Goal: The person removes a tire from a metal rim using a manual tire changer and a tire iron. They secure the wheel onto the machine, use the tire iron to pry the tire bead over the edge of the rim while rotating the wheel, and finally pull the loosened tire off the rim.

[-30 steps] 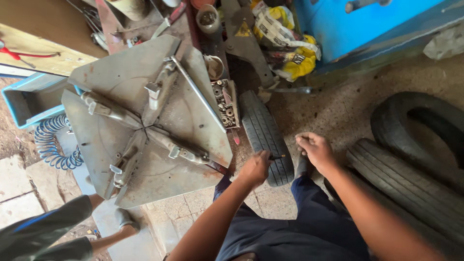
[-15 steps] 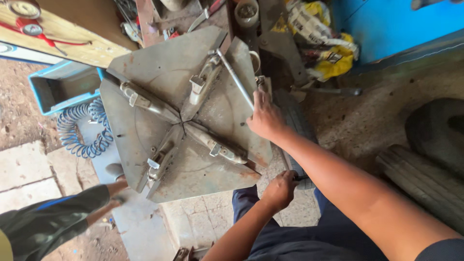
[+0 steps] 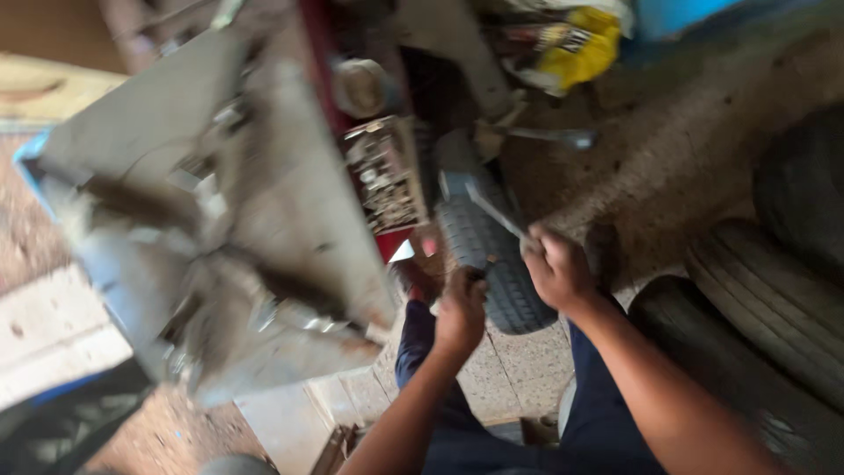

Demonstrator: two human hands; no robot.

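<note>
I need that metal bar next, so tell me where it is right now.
In the head view the metal bar sits just right of centre, gripped in the right hand, slanting up-left over the small tyre, with the left hand just below.

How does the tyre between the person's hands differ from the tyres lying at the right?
The small tyre stands upright on its tread against the machine; the tyres at the right lie flat, overlapping. The small tyre is narrower and is being worked: the right hand holds a metal bar against it. The others go untouched. All are black rubber.
</note>
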